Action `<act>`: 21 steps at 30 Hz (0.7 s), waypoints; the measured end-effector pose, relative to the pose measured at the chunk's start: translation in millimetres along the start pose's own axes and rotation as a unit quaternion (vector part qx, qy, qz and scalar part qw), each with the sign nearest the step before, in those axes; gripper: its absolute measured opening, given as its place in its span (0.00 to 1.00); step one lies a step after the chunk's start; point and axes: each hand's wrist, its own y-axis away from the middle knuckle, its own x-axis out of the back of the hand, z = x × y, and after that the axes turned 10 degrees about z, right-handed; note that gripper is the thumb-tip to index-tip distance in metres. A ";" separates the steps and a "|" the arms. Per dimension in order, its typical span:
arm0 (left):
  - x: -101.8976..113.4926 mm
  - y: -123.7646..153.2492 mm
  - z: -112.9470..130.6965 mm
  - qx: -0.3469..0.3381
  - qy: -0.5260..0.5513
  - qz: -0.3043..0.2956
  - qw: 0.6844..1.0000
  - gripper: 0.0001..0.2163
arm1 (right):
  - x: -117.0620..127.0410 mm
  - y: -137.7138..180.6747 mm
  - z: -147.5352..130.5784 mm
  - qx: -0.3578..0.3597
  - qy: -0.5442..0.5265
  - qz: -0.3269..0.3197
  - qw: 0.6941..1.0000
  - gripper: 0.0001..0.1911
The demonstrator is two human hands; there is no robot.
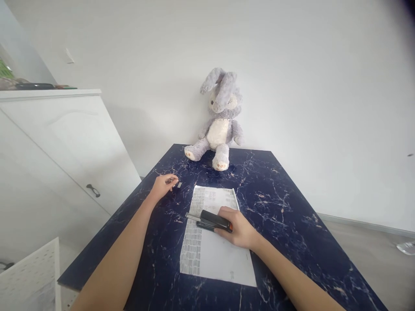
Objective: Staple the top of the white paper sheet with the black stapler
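Right hand (239,229) grips black stapler (216,220) over paper (223,259); hold it level, steady. Left hand (162,186) pinched beside small grey piece (179,185); can't tell if held.

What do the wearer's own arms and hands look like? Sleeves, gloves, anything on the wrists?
The ungloved left hand and ungloved right hand join bare forearms; no sleeve shows in frame. No watch, bracelet, cable or marking is visible on either arm. Rings or nail details: too small to tell.
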 end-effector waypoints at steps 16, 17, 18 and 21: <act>-3.9 -1.5 0.5 0.044 0.149 0.021 0.988 0.23 | -0.6 -0.4 0.8 0.001 0.008 -0.009 1.000 0.09; -3.5 -1.7 0.5 0.041 0.139 0.027 0.989 0.22 | -0.5 -0.4 1.0 0.001 0.006 -0.010 1.000 0.09; -3.3 -2.0 0.4 0.037 0.129 0.032 0.990 0.21 | -0.4 -0.4 1.1 0.000 0.005 -0.011 1.000 0.09; -3.4 -2.7 0.2 0.032 0.105 0.044 0.993 0.20 | -0.5 -0.4 1.1 -0.002 0.006 -0.012 1.000 0.10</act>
